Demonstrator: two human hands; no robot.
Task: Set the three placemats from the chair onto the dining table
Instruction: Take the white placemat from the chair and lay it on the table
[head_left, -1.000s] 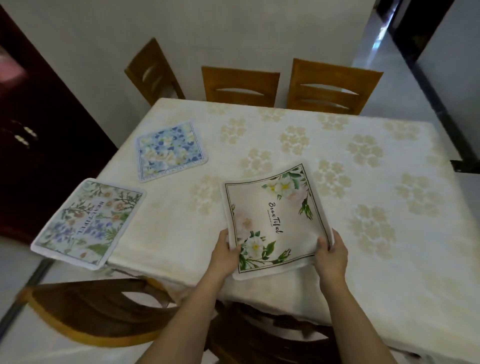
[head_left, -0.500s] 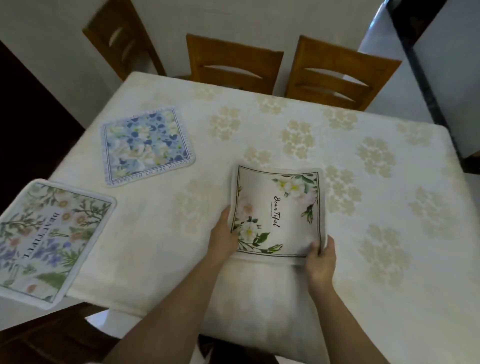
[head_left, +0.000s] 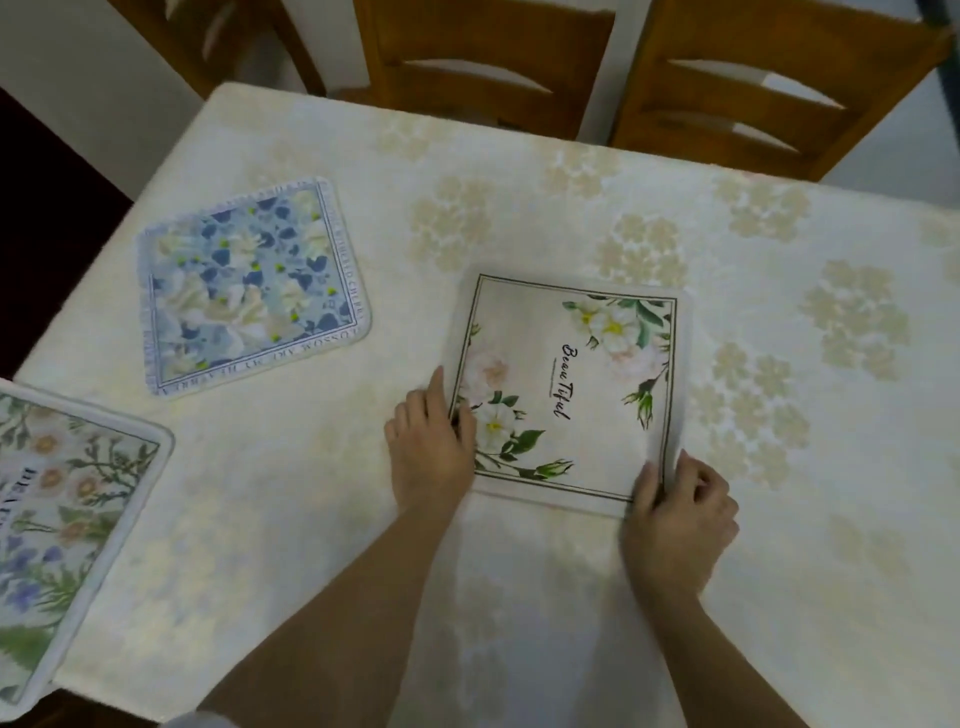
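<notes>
While both of my hands are on the cream square placemat with white roses and a thin dark border (head_left: 569, 392), I judge the step to be the final laying and squaring of the third mat. It lies flat on the dining table's cream cloth with pale gold flower clusters (head_left: 519, 156), right of the table's middle on my side. My left hand (head_left: 434, 449) rests on the mat's near-left edge, fingers together and flat, pressing rather than pinching so far as I can see. My right hand (head_left: 675, 512) has thumb and fingers pinched on the near-right corner, which looks slightly lifted off the cloth.

To finish well, I would lower that corner first, then slide my left palm outward to smooth the mat without dragging the cloth beneath, which could wrinkle. I would let go only when all four corners lie flat.

Of the others, the blue floral placemat with rounded corners (head_left: 254, 286) sits skewed near the far-left corner, well apart. The green and lilac floral placemat with a pale rim (head_left: 67, 525) hangs partly over the left edge; it looks at risk of slipping, so I would push it inward next. Brown wooden chairs (head_left: 493, 57) stand at the far side.
</notes>
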